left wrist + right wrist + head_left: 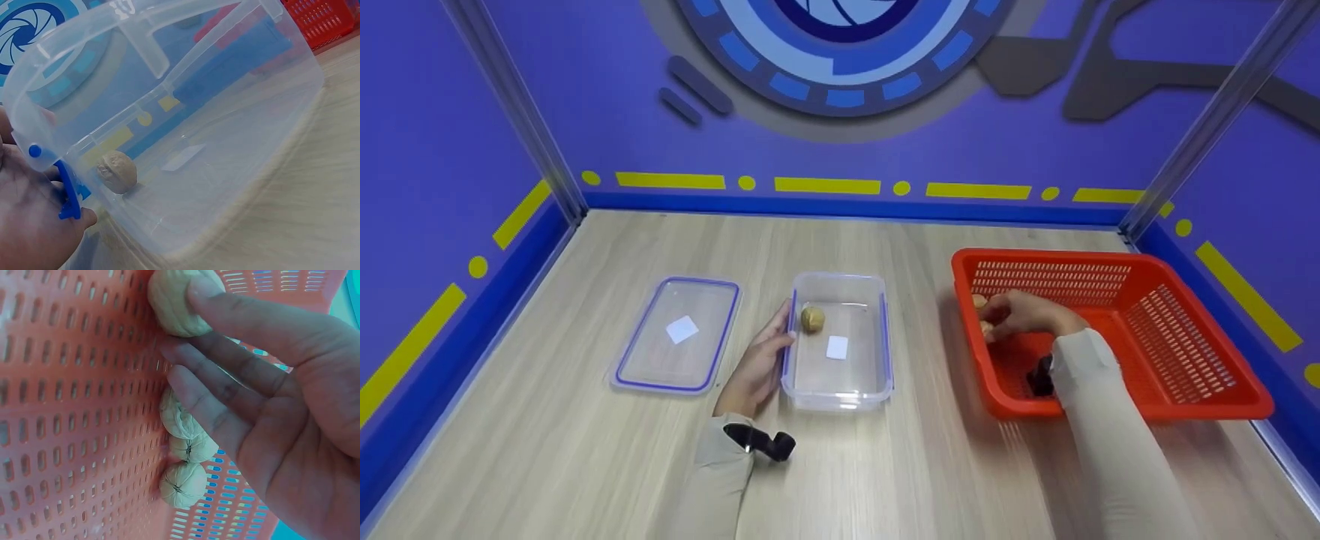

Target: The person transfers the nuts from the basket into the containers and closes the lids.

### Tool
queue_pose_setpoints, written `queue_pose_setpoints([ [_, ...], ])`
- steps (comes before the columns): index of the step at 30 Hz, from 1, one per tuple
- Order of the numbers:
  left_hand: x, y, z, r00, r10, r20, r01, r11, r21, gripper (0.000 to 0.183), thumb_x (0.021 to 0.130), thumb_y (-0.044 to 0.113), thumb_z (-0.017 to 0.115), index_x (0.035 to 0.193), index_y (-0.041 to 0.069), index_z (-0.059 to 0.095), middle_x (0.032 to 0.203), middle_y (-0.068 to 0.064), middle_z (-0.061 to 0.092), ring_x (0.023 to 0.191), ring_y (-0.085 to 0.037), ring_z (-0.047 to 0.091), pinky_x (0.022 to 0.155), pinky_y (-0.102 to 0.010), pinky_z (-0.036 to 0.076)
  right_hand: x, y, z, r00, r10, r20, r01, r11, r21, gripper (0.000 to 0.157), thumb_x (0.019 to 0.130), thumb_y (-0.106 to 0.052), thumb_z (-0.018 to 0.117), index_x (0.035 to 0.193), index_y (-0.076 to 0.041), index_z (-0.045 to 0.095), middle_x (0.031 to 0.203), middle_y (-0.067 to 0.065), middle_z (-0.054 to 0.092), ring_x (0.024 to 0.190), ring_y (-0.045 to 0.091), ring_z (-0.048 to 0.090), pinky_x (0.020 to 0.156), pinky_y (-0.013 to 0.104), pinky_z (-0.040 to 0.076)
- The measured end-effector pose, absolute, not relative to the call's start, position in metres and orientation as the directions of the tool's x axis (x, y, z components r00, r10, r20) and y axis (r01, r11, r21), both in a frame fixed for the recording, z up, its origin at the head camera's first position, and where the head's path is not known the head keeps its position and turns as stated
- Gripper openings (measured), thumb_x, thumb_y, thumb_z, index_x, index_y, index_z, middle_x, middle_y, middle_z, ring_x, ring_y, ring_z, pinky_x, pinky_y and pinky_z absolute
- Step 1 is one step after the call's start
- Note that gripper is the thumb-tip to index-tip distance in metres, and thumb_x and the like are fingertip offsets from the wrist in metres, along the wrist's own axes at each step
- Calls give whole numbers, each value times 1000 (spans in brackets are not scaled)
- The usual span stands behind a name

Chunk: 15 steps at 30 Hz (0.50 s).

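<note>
Walnut [175, 312]: pinched it with right hand [1024, 313] inside red basket [1140, 341]; left of basket, touched clear box [851, 379] with uncurled left hand [756, 369].

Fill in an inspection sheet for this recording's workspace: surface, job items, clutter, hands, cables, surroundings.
Surface: light wood-grain table.
Job items: clear plastic container, open, with one walnut inside; its blue-edged lid lies separately to its left; red perforated basket at right, with three more walnuts visible below the right hand.
Clutter: nothing seen.
Left hand: against the container's left side.
Right hand: inside the basket near its left wall, pinching a walnut.
Cables: nothing seen.
Surroundings: purple-blue panels with yellow markings; metal posts at the two far corners.
</note>
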<state>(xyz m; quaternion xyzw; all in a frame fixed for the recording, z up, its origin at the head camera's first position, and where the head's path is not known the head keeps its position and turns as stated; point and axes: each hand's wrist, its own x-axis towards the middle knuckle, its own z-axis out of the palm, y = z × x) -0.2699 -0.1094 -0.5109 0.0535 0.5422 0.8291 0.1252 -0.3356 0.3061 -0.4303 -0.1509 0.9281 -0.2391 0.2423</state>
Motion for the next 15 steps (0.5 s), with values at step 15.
queue_pose_setpoints([
  [15,-270,-111,-513,-961,274,-45,-150,-376,914,67,95,-1,36,155,11,9,162,-5,-8,149,-25,-12,122,-41,-6,-335,309,-429,-837,-394,-379,-162,841,-517,41,81,-30,76,117,-13,69,109,9,68,98,22,59,95,48,52],
])
